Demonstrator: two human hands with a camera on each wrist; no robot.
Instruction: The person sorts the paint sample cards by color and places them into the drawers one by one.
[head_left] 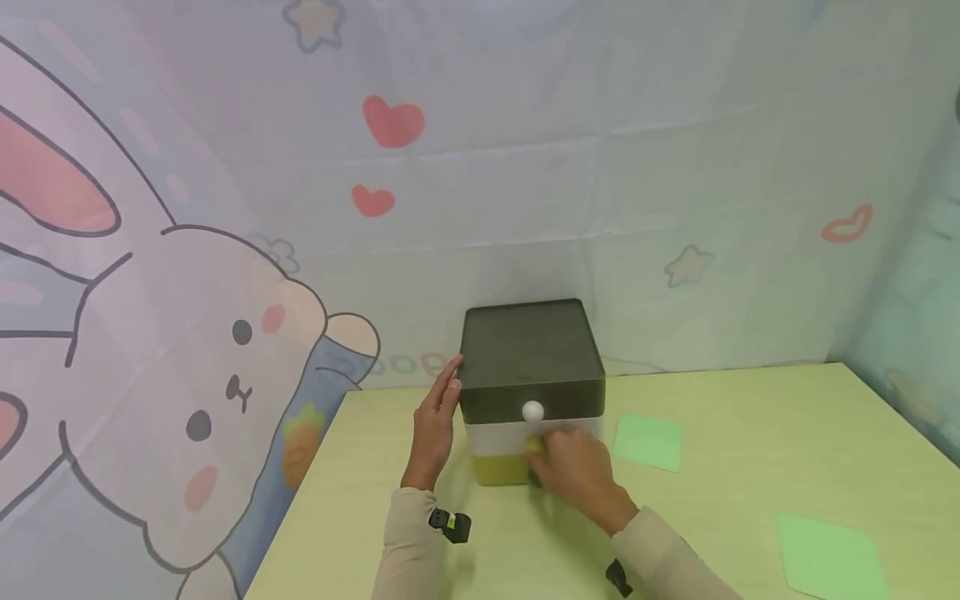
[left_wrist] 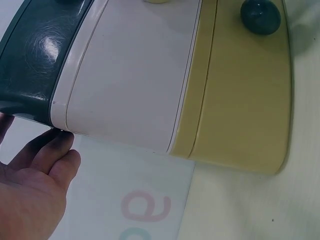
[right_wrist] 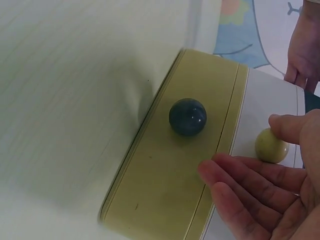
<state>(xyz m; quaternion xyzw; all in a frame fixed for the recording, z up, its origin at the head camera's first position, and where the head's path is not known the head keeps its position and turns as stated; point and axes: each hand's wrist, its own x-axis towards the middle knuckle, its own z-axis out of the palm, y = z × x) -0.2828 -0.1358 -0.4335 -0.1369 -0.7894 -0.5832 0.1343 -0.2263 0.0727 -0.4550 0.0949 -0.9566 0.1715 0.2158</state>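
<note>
The right hand [head_left: 573,468], nearer, seems to pinch the round, glossy yellow knob [right_wrist: 271,146] on the white middle drawer [head_left: 491,437], near side; the left hand [head_left: 433,433], fingers extended, touches the square green-topped box [head_left: 528,346] at left.

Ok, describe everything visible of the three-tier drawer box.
The squarish, glossy, plastic-looking three-tier drawer box stands upright on the pale yellow-green table. Its dark green top tier has a round white knob, its white middle tier a round yellow knob, its yellow bottom tier a round dark knob; all drawers look shut. The left hand touches its left side; the right hand has thumb and fingers around the yellow knob.
</note>
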